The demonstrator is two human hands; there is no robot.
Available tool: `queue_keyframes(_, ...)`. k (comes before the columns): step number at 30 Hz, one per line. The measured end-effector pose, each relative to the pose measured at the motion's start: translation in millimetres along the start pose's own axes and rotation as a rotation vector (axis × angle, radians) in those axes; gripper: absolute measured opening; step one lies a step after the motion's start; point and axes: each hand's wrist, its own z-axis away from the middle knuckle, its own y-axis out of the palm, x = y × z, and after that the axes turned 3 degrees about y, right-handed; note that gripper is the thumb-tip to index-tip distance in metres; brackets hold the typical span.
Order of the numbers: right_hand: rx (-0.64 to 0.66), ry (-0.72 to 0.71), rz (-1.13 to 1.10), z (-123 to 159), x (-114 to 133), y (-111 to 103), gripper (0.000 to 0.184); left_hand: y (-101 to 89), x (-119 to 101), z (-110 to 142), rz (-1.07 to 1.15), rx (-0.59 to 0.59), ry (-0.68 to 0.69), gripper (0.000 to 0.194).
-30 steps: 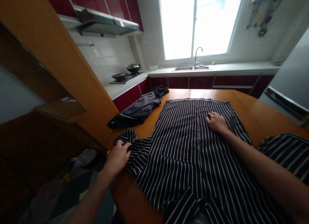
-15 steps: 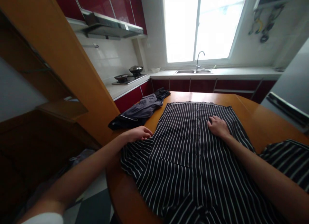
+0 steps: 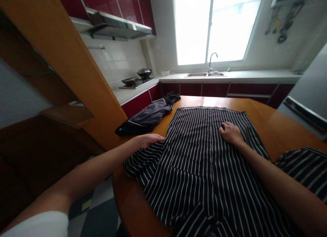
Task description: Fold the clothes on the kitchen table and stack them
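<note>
A black shirt with white stripes [image 3: 189, 151] lies spread over the wooden table, its collar end towards me and its straight hem at the far side. My left hand [image 3: 152, 140] is closed at the shirt's left side edge, by the left sleeve [image 3: 145, 162], with the fingertips partly hidden against the cloth. Flat on the right half of the shirt front rests my right hand [image 3: 231, 132], its fingers slightly bent and apart. The right sleeve [image 3: 304, 168] stretches out past my right forearm.
A folded grey and black garment [image 3: 150, 114] lies at the table's left edge. Around the wooden table [image 3: 270, 124] are a wooden cabinet post [image 3: 84, 76], a fridge [image 3: 309, 90], and a counter with a sink [image 3: 196, 74] and a stove [image 3: 138, 83] bearing pans.
My left hand has moved slightly right and up against the shirt's edge, its fingers now straighter. The left sleeve has shifted and bunched a little. My right hand stays in place.
</note>
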Motion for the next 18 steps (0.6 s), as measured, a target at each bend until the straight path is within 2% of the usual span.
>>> queue_keyframes(3,0.003,0.003,-0.01,1.2,1.1,-1.9,0.054,2.4,-1.2,0.5,0.133,0.033,-0.082,0.045)
queue_keyframes(11,0.011,0.009,-0.021,-0.1,0.2,-1.3,0.054,13.0,-0.2,-0.5,0.2,0.057,0.002,0.026)
queue_keyframes(14,0.013,0.013,-0.025,-0.6,0.2,-0.8,0.055,9.7,4.1,-1.1,0.173,0.02,0.001,0.028)
queue_keyframes(18,0.017,0.019,-0.035,-0.1,1.4,-1.7,0.053,-3.2,9.9,1.5,0.079,-0.054,-0.001,0.042)
